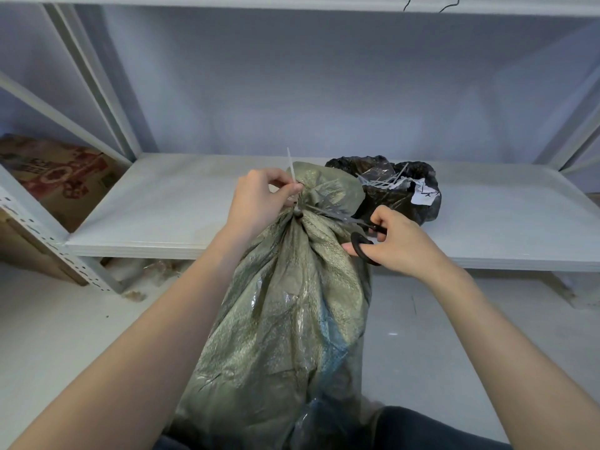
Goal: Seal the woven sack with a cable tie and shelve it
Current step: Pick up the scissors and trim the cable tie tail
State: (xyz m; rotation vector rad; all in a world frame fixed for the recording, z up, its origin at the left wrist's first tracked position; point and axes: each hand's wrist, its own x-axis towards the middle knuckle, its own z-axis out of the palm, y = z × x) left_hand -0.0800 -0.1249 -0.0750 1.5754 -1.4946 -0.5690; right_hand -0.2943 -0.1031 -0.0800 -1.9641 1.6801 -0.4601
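Observation:
A grey-green woven sack [292, 319] stands upright on the floor in front of me, its neck gathered and cinched by a pale cable tie [292, 172]. The tie's free tail sticks up above the neck. My left hand [259, 199] pinches that tail beside the knot. My right hand [393, 241] grips black-handled scissors [360, 245], whose blades reach left across the sack's neck toward the tie. The white shelf board [181, 203] lies just behind the sack at neck height.
A black plastic bag [389, 186] holding loose cable ties and a paper scrap sits on the shelf right behind the sack. A printed cardboard box [55, 177] occupies the left bay. Grey uprights frame the shelf at both sides. Pale floor spreads below.

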